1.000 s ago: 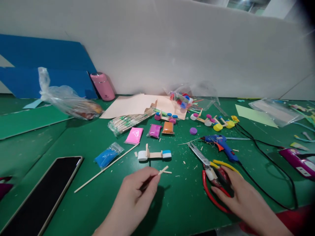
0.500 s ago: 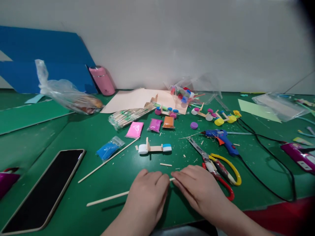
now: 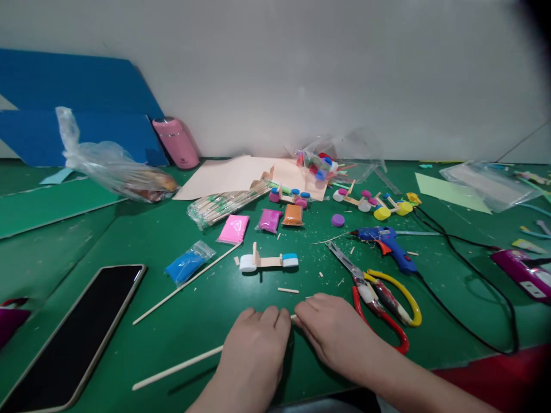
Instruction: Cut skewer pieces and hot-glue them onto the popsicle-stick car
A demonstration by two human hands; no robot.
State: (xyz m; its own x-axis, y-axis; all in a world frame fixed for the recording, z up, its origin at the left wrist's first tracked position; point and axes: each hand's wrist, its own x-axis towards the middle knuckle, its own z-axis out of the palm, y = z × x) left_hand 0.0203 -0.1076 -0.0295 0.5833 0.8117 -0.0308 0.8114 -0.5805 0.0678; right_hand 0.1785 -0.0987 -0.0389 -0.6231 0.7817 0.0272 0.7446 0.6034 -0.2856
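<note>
A thin wooden stick [image 3: 181,367] runs through both hands, its long end sticking out to the left. My left hand [image 3: 257,347] is closed around its middle, and my right hand [image 3: 331,327] pinches it near the right end. The fingertips of both hands are partly hidden. Just beyond lies a short piece of stick [image 3: 288,290]. Past that stands a small wooden model [image 3: 270,262] with white and blue round pieces. Red-and-yellow-handled scissors [image 3: 374,298] lie right of my right hand. Another long stick [image 3: 185,284] rests farther left.
A phone [image 3: 77,338] lies at left. Packets of blue [image 3: 187,264], pink [image 3: 233,229], purple [image 3: 270,220] and orange [image 3: 293,215] material sit ahead. A blue glue gun [image 3: 387,241] trails a black cable at right. Bundled sticks [image 3: 228,203] and a pink flask [image 3: 176,143] stand behind.
The stick's left end has dropped lower and moved left. My hands have come closer together and shifted slightly left, both still on the stick.
</note>
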